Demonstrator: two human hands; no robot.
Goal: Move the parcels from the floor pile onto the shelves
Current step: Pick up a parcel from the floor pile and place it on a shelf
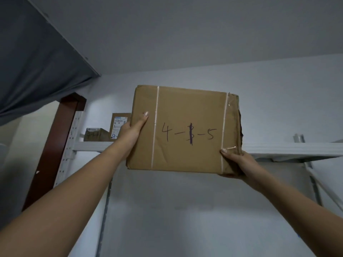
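I hold a brown cardboard parcel (185, 128) up at arm's length, its flat face toward me, marked "4-3-5" by hand, with the middle digit struck through, and bound by two white straps. My left hand (132, 129) grips its left edge, thumb on the front. My right hand (235, 161) supports its lower right corner, where the tape is torn. The parcel is raised in front of the top white shelf (289, 148), overlapping the shelf's front edge; whether it touches the shelf I cannot tell.
Two small parcels (96, 134) (118, 127) stand on the shelf to the left of the held one. A white perforated upright (71, 145) and a dark brown door frame (55, 143) rise at the left. A grey curtain (37, 62) hangs above left.
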